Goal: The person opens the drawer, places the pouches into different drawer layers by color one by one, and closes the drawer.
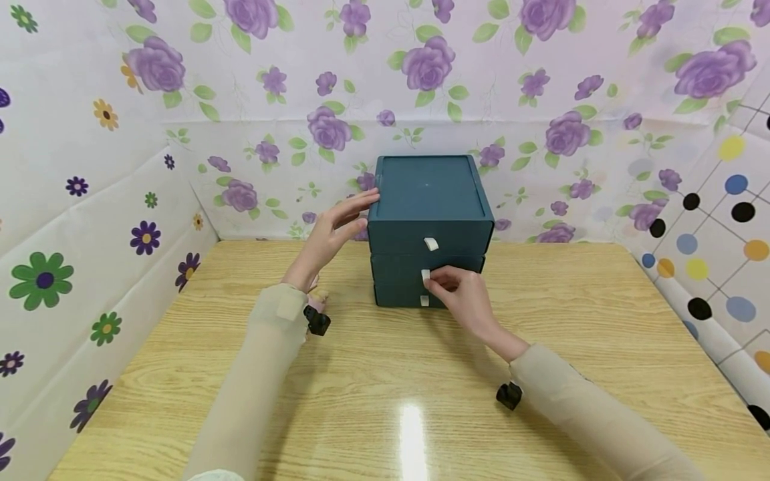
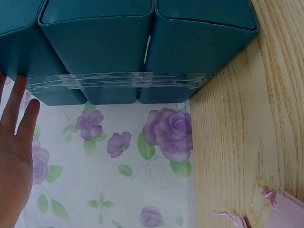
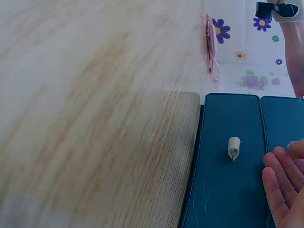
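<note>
A dark teal storage box (image 1: 430, 190) with three stacked drawers stands against the back wall, a pale pull tab on each drawer front. My right hand (image 1: 466, 297) pinches the middle drawer's tab (image 1: 426, 274) between thumb and fingers. Above it is the top tab (image 1: 431, 244); the bottom tab (image 3: 233, 148) shows in the right wrist view. My left hand (image 1: 334, 230) reaches to the box's upper left edge, its fingers extended and the fingertips touching the side. Clear tape (image 2: 109, 80) runs across the drawer units in the left wrist view.
A pink pouch (image 2: 289, 211) with drawstrings lies on the wooden table (image 1: 198, 374), left of the box and partly behind my left wrist in the head view. Floral sheeting (image 1: 325, 80) covers the wall behind; patterned sheets line both sides.
</note>
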`<state>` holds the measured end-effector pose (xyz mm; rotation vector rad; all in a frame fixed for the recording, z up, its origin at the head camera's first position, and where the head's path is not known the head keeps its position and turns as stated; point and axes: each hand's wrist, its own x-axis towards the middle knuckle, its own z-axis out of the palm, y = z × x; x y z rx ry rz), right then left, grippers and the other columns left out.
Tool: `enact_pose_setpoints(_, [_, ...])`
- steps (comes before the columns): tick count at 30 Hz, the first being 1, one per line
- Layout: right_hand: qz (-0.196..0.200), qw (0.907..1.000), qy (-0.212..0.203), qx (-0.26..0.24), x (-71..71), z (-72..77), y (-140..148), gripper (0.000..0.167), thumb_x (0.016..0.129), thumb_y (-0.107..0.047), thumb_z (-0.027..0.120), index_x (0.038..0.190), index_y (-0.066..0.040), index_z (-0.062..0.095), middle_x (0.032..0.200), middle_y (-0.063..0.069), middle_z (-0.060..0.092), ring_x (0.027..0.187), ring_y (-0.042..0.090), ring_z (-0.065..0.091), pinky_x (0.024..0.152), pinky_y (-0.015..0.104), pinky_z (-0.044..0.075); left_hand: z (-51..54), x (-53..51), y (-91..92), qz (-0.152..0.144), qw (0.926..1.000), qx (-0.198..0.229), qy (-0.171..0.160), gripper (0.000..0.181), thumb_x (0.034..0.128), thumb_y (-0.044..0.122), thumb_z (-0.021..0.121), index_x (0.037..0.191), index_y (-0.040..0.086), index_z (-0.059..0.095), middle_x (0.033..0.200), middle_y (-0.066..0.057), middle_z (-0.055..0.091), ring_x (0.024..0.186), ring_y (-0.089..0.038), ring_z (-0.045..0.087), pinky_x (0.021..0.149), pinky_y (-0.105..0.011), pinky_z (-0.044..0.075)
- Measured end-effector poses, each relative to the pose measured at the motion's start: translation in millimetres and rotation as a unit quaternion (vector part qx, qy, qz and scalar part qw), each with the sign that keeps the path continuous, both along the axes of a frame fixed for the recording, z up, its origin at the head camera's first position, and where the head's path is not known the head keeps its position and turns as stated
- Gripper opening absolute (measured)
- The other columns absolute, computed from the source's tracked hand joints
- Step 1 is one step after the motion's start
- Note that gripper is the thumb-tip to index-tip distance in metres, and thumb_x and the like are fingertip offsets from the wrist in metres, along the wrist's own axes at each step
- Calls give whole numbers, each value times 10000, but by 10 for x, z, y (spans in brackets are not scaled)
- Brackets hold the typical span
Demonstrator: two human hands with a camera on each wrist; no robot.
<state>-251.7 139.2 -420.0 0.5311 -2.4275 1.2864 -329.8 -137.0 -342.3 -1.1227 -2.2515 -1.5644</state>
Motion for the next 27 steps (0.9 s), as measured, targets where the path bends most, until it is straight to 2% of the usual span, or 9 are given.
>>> enact_pose_setpoints(6, [10, 10000, 34, 38, -12, -2, 0, 109, 909, -193, 727, 968, -113, 771, 886, 57, 775, 773, 162, 733, 684, 235, 596, 20, 26, 8, 88, 9999, -22, -73, 456, 1034, 107, 503, 1484, 173, 477, 1573, 0, 424, 1440, -180, 420, 1213, -403, 339])
enact_pose_setpoints(14, [10, 10000, -32, 74, -11, 11, 3, 107, 910, -191, 725, 965, -111, 771, 886, 57, 777, 768, 162, 732, 680, 251, 598, 221, 243, 51, 79, 9998, -108, -160, 452, 1021, 47, 495, 1471, 33, 464, 1569, -116, 414, 1438, -262, 418, 1210, -446, 338])
enact_pose_setpoints(18, [19, 10000, -20, 81, -6, 12, 9, 105, 909, -186, 725, 965, -110, 771, 885, 59, 776, 766, 162, 731, 678, 252, 597, 241, 265, 58, 48, 9998, -93, -174, 450, 1019, 40, 498, 1468, 21, 463, 1567, -126, 414, 1438, -274, 415, 1211, -445, 336])
enact_pose_setpoints(27, [16, 10000, 23, 89, -14, 8, 11, 102, 908, -187, 727, 960, -113, 773, 883, 57, 777, 756, 158, 729, 671, 255, 597, 221, 244, 52, 12, 9997, -44, -223, 456, 1017, 28, 491, 1471, 29, 461, 1570, -126, 409, 1432, -298, 416, 1200, -500, 336])
